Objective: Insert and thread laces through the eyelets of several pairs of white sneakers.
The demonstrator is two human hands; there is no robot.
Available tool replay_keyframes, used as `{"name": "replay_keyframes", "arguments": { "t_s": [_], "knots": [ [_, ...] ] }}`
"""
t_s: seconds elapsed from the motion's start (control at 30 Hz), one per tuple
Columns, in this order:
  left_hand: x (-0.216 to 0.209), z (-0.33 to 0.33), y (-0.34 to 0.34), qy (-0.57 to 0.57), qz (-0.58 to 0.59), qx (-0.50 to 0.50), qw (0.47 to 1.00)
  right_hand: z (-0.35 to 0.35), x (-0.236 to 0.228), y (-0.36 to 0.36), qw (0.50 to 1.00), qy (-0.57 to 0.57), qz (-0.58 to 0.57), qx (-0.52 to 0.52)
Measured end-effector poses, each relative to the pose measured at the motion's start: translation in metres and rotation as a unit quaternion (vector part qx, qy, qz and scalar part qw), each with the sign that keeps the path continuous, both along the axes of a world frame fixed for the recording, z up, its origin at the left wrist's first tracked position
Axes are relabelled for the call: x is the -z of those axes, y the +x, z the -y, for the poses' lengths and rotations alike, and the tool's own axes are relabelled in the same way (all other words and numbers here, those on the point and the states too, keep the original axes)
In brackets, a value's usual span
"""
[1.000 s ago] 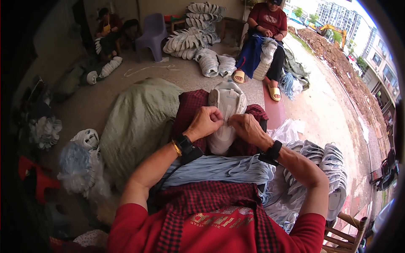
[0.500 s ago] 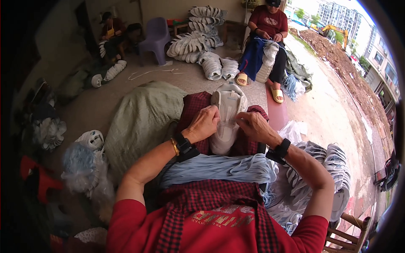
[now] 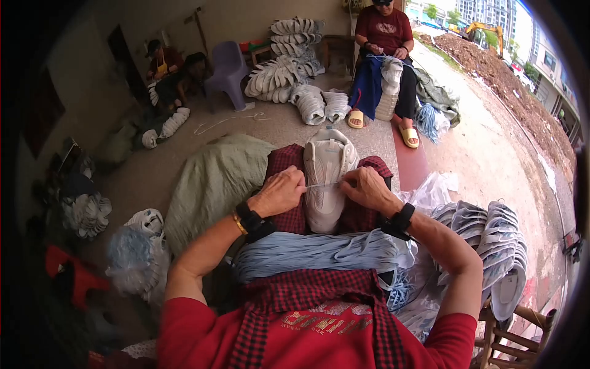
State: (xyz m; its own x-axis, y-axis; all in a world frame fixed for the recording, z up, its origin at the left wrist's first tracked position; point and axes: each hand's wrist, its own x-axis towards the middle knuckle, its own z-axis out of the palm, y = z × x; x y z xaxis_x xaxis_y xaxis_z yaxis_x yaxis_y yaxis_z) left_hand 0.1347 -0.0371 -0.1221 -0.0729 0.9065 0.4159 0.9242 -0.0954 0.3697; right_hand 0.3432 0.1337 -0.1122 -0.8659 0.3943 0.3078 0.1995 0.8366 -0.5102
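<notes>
A white shoe upper (image 3: 325,213) rests on my checked lap, its opening pointing away from me. Across its front a thin pale shoelace (image 3: 321,184) is stretched from one hand to the other. My left hand (image 3: 279,192) pinches the lace's left end at the upper's left edge. At the right edge, my right hand (image 3: 370,189) has its fingers closed on the other end. A thick bundle of light blue laces (image 3: 316,253) lies across my lap, between the upper and my body.
Stacked shoe uppers (image 3: 501,252) stand by my right elbow; more piles (image 3: 276,77) lie at the back near a purple chair (image 3: 226,77). A green sack (image 3: 215,184) spreads at my left. Across from me a seated co-worker (image 3: 386,43) handles laces; another person (image 3: 161,64) sits far left.
My hands have drawn the lace out taut across the upper, the left hand shifting slightly left and nearer. The whole view has also shifted a little.
</notes>
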Motion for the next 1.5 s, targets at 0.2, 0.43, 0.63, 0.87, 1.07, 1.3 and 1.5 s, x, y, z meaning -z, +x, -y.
{"name": "replay_keyframes", "arguments": {
  "t_s": [0.2,0.43,0.63,0.87,1.07,1.3,1.5],
  "knots": [
    [-0.125,0.22,-0.213,-0.325,-0.138,-0.424,0.834,-0.016,0.012,0.01,0.999,-0.003,-0.026,-0.034],
    [-0.25,0.457,-0.316,-0.116,-0.242,-0.816,0.512,-0.015,-0.008,0.02,0.989,-0.12,0.021,-0.089],
    [-0.129,0.178,-0.208,0.096,-0.215,-0.348,0.907,-0.021,-0.022,0.053,0.964,-0.23,0.116,-0.07],
    [-0.016,0.009,0.012,0.066,0.09,0.003,0.994,-0.054,-0.046,0.117,0.932,-0.318,0.171,0.018],
    [-0.004,-0.006,0.017,0.012,0.044,0.004,0.999,-0.068,-0.02,0.122,0.989,0.0,-0.076,0.124],
    [-0.007,0.003,0.001,0.029,-0.144,0.017,0.989,0.006,-0.002,0.021,0.991,0.074,-0.034,-0.105],
    [-0.001,0.023,-0.018,0.055,-0.219,0.022,0.974,0.003,0.018,0.028,0.985,0.167,-0.005,-0.048]
  ]
}}
